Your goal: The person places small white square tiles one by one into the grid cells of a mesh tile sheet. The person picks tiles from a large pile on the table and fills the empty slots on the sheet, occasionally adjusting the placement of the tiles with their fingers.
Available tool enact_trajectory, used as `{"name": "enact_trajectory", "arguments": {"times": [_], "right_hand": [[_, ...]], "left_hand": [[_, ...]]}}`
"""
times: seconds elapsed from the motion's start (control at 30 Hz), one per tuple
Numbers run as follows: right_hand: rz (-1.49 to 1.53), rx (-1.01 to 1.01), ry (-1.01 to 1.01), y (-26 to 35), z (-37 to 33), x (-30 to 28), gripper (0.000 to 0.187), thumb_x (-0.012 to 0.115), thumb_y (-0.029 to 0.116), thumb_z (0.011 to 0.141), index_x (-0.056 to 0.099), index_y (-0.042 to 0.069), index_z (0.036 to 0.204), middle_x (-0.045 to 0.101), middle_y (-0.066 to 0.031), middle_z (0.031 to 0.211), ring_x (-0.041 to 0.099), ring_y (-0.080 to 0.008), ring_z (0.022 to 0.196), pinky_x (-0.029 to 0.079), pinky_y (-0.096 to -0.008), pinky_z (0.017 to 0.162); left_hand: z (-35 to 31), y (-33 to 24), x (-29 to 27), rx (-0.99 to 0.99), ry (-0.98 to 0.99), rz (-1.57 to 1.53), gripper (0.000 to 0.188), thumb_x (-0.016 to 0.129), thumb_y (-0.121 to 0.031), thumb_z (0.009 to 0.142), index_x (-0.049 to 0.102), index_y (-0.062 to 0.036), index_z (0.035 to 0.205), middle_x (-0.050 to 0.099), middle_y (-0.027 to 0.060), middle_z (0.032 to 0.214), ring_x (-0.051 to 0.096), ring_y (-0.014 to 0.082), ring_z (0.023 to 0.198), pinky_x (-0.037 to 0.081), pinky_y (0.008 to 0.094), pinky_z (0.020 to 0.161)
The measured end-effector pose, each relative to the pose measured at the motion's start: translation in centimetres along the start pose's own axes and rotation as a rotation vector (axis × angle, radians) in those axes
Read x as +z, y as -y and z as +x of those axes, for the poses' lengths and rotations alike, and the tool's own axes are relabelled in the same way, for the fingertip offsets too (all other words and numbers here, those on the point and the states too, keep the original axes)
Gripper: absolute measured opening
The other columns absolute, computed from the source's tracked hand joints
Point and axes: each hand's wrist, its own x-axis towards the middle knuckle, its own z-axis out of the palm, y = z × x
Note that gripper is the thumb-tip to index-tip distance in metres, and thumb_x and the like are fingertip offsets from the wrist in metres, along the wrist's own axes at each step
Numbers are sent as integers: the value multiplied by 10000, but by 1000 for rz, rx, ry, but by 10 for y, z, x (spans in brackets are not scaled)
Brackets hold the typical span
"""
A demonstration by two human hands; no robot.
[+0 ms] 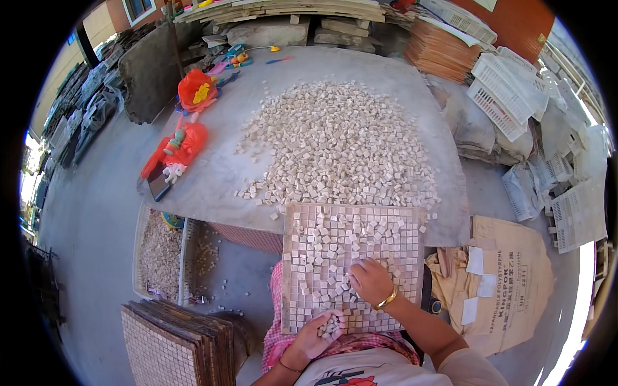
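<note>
A square gridded board point(288, 257) rests across my lap, its near edge close to my body. Many of its cells hold small pale stone mosaic tiles point(320, 233), and other tiles lie loose and tilted on top. My left hand point(311, 340) is cupped palm-up at the board's near edge, with a small heap of mosaic tiles point(331, 327) in it. Over the middle right of the board, my right hand point(372, 281) points left with its fingers curled down to the tiles. Whatever sits under those fingertips is hidden. A gold bracelet point(386, 298) circles the right wrist.
A large pile of tiles point(341, 141) covers the grey table point(219, 161) beyond the board. Red plastic bags point(196, 90) and a phone point(158, 186) lie left. A white crate point(136, 257) of tiles and stacked boards point(161, 341) stand lower left; a printed sack point(515, 283) lies right.
</note>
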Motion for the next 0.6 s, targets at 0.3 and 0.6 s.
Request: {"name": "enact_trajectory", "arguments": {"times": [0.3,0.6], "right_hand": [[266,77,127,20,-15,-22,293,578,124,776,577,84,1066,567,-122,948,551,-307,856,470,-387,717],[168,155,44,8,-22,-17,231,557,23,741,607,78,959,540,-104,944,542,-300,847,465,-370,721]], "left_hand": [[6,3,-2,3,11,-8,269,428,-179,913,496,9,1093,549,103,952,539,178,831,472,282,704],[3,5,-4,-43,-10,-84,224,474,-188,894,516,12,984,510,53,798,489,148,711,404,241,580]]}}
